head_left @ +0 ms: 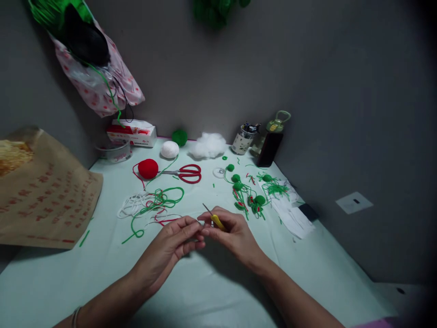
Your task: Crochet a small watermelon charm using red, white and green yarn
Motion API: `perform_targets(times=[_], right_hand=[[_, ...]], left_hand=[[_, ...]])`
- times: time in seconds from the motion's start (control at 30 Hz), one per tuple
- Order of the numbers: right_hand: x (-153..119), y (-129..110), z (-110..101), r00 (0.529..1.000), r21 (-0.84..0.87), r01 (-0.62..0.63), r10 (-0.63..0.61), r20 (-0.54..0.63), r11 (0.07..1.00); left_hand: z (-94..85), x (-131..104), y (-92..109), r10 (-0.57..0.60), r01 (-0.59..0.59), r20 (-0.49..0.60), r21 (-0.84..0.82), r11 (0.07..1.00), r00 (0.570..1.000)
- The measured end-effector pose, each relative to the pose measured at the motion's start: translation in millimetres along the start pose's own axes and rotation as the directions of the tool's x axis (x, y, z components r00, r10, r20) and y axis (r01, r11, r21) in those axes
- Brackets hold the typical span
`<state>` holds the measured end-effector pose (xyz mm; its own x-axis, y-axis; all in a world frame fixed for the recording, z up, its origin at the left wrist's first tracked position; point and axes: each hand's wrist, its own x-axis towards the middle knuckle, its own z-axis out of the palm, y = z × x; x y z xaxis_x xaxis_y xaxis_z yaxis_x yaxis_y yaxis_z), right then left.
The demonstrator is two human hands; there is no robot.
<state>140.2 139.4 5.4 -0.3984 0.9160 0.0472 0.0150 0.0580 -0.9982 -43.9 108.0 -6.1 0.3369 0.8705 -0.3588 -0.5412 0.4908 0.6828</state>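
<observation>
My right hand [232,230] is closed around a crochet hook with a yellow handle [217,222]. Its thin metal shaft points up and to the left. Fingertips of both hands meet just above the table. The left hand [177,239] is pinched at thumb and forefinger; whatever lies between them is too small to make out. Just beyond the hands, loose white, red and green yarn [159,200] lies tangled on the cloth. Small green crocheted pieces with yarn tails [238,186] are spread to the right.
Red-handled scissors [190,174] lie beside a red yarn ball [148,169]. Behind are a white yarn ball [170,149], a green ball [179,137], stuffing [209,146], a pen cup [243,140] and a dark phone [269,150]. A brown paper bag [51,196] stands left.
</observation>
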Motion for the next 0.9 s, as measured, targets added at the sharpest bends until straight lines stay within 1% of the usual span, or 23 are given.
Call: perform_targets(times=[0.07,0.13,0.23,0.3,0.43,0.6,0.9], right_hand=[[0,1,-1,1.0,0.0,0.004,-0.004,-0.008,1.0],[1,2,-2,1.0,0.017,0.001,-0.001,-0.012,1.0],[1,3,-1,1.0,0.049,-0.026,0.026,0.003,0.998],[1,4,0,0.998,0.108,-0.055,0.053,0.02,0.993],[1,8,4,0.991,0.231,-0.127,0.116,0.059,0.965],[1,11,7,0.981,0.331,-0.191,0.172,0.088,0.924],[1,12,8,0.968,0.361,-0.249,0.224,0.112,0.899]], left_hand=[[0.7,0,0,0.032,-0.032,0.004,-0.032,0.999,0.999],[1.3,0,0,0.039,-0.039,0.0,-0.043,0.998,0.999],[1.3,0,0,0.022,-0.022,-0.003,0.008,1.0,1.0],[1.1,-1,1,0.013,-0.012,-0.008,0.03,0.999,1.0],[1.9,-3,1,-0.029,0.029,-0.026,0.006,1.0,0.999],[1.6,-3,-2,-0.047,0.047,0.002,0.02,0.999,0.999],[3.9,-7,-4,-0.05,0.05,0.021,-0.002,0.999,0.999]])
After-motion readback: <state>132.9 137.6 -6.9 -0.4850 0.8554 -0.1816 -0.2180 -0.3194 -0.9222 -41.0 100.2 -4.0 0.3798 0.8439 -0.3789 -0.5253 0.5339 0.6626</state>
